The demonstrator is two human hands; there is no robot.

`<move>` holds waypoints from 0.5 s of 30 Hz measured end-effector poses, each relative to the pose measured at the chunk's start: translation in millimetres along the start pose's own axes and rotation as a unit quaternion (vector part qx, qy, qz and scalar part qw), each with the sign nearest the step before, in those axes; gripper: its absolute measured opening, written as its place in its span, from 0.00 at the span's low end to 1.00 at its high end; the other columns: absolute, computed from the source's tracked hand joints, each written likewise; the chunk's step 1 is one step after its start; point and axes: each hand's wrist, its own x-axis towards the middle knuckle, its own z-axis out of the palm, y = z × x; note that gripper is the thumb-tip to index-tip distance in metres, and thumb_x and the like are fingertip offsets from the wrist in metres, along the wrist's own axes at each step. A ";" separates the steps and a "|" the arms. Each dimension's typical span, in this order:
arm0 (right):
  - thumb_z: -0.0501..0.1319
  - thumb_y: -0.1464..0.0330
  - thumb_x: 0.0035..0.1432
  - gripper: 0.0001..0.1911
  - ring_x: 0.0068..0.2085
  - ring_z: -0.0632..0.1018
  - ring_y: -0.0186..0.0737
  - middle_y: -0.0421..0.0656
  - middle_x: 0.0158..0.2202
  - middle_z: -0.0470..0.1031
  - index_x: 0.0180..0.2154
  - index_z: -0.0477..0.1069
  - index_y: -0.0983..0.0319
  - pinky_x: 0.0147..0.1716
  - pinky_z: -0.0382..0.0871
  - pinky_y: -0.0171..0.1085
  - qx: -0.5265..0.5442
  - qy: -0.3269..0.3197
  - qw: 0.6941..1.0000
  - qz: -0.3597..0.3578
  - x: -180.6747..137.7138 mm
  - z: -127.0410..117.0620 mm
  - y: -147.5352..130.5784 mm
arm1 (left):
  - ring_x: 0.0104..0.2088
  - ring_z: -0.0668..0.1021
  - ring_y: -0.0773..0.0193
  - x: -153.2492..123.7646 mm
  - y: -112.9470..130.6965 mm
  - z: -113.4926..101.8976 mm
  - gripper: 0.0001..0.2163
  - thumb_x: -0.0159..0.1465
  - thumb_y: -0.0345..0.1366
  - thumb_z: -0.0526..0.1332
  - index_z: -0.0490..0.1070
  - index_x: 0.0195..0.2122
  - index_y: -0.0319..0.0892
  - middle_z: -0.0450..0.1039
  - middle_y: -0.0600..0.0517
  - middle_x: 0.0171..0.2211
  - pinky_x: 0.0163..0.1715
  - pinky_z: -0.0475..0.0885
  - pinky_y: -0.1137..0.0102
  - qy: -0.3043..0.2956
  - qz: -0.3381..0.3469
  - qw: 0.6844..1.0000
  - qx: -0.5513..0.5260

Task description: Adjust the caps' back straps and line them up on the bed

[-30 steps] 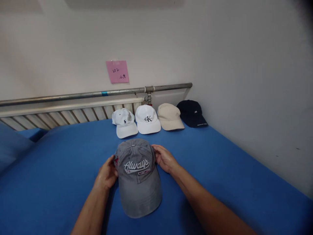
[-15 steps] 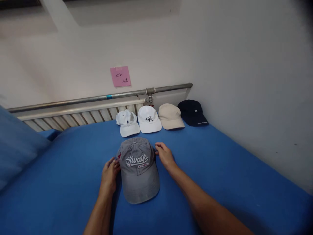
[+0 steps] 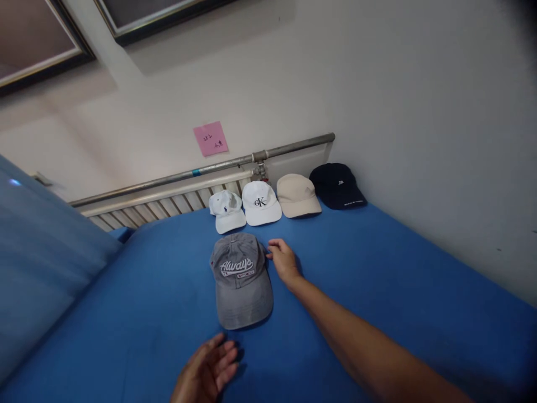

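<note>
A grey baseball cap (image 3: 243, 302) with white "Always" lettering rests on the blue bed surface, brim toward me. My right hand (image 3: 284, 262) is at the cap's right rear side, thumb and fingertips pinched at its edge. My left hand (image 3: 207, 369) is below the brim and apart from it, palm partly turned up, fingers loosely spread and holding nothing. Behind the grey cap is a row of caps: a small white cap (image 3: 229, 211), a white cap with black "GK" letters (image 3: 262, 204), a beige cap (image 3: 298, 196) and a dark navy cap (image 3: 338, 187).
Beyond the blue bed (image 3: 377, 268) are a white radiator (image 3: 168, 208) and a metal pipe (image 3: 226, 164) along the wall. A pink note (image 3: 211, 138) is stuck above the pipe. A blue curtain (image 3: 46, 257) hangs at the left. Framed pictures (image 3: 138, 33) are at the top.
My left hand has left the grey cap's left side and moved down toward me, opening. My right hand stays at the cap's right side. The view has shifted and tilted somewhat.
</note>
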 end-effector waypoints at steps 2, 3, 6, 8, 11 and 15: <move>0.60 0.70 0.41 0.06 0.26 0.73 0.34 0.34 0.26 0.73 0.26 0.72 0.55 0.29 0.66 0.35 0.012 -0.012 1.000 0.000 1.2 -0.3 0.4 | 0.39 0.82 0.50 -3.0 -6.2 5.3 0.20 0.64 0.29 0.59 0.62 0.56 0.30 0.78 0.33 0.42 0.38 0.77 0.60 -0.032 -0.065 0.996 -0.053; 0.59 0.71 0.41 0.06 0.26 0.73 0.35 0.34 0.26 0.73 0.25 0.72 0.55 0.28 0.66 0.35 0.018 -0.017 1.000 0.000 2.0 -0.5 0.4 | 0.41 0.82 0.49 -4.0 -7.3 9.9 0.21 0.64 0.29 0.58 0.59 0.58 0.30 0.77 0.32 0.44 0.40 0.77 0.59 -0.034 -0.074 0.994 -0.078; 0.59 0.71 0.40 0.06 0.28 0.73 0.36 0.36 0.25 0.72 0.24 0.71 0.56 0.25 0.65 0.34 0.036 -0.025 0.999 0.002 4.6 -1.3 -0.2 | 0.42 0.81 0.48 -4.9 -5.1 27.6 0.20 0.66 0.31 0.57 0.59 0.57 0.30 0.76 0.31 0.45 0.42 0.77 0.59 -0.010 -0.059 0.989 -0.137; 0.59 0.71 0.39 0.06 0.29 0.74 0.37 0.37 0.26 0.73 0.24 0.71 0.56 0.24 0.66 0.34 0.044 -0.027 0.999 0.005 6.0 -1.9 -0.8 | 0.40 0.82 0.48 -2.7 -2.5 38.5 0.14 0.66 0.31 0.57 0.63 0.52 0.32 0.77 0.34 0.41 0.40 0.78 0.58 0.010 -0.052 0.986 -0.161; 0.59 0.71 0.39 0.06 0.29 0.74 0.38 0.38 0.27 0.73 0.24 0.71 0.56 0.23 0.66 0.34 0.046 -0.033 0.998 0.009 6.8 -2.8 -1.4 | 0.35 0.83 0.52 4.1 -1.6 49.9 0.04 0.66 0.30 0.56 0.66 0.42 0.38 0.78 0.42 0.34 0.37 0.78 0.59 0.018 -0.043 0.979 -0.196; 0.58 0.71 0.40 0.06 0.31 0.75 0.39 0.40 0.28 0.74 0.25 0.72 0.56 0.22 0.66 0.34 0.039 -0.039 0.998 0.012 5.7 -3.5 -2.0 | 0.28 0.82 0.59 15.0 -1.5 61.1 0.05 0.66 0.27 0.55 0.68 0.35 0.42 0.78 0.49 0.27 0.33 0.78 0.64 0.029 -0.013 0.975 -0.218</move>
